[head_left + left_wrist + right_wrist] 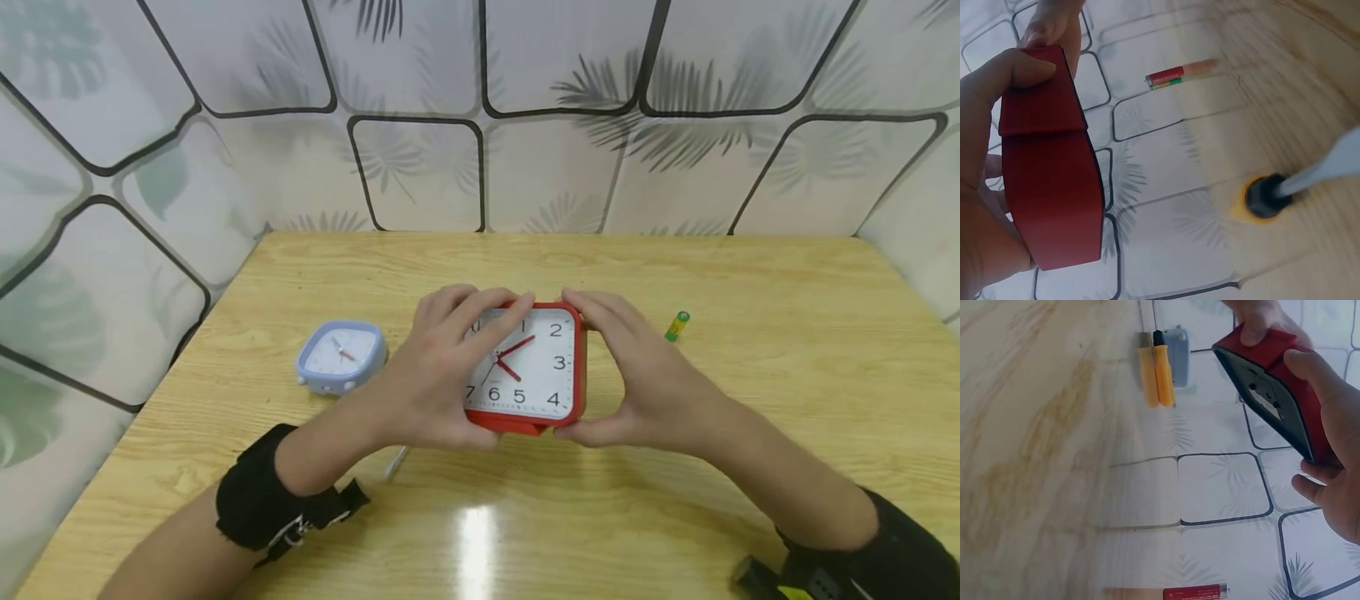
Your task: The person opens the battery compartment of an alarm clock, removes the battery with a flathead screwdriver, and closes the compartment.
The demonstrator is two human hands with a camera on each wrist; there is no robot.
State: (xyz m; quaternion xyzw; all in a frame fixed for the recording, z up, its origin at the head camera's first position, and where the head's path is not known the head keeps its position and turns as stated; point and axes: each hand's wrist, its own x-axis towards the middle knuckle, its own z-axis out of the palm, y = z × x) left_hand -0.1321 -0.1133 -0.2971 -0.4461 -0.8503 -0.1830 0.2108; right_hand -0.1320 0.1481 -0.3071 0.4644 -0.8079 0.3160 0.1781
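A square red alarm clock with a white dial is held up over the table in both hands, its face toward the head camera. My left hand grips its left side, fingers over the top and front, thumb along the bottom. The right hand pinches the right side between fingers at the top corner and a thumb at the bottom corner. In the left wrist view the red underside shows. The clock's dark back appears in the right wrist view, with a pale patch in it.
A light blue alarm clock sits on the wooden table left of my hands. Beyond the right hand lies a small battery. A screwdriver with a yellow handle lies near the blue clock. A patterned wall borders the table.
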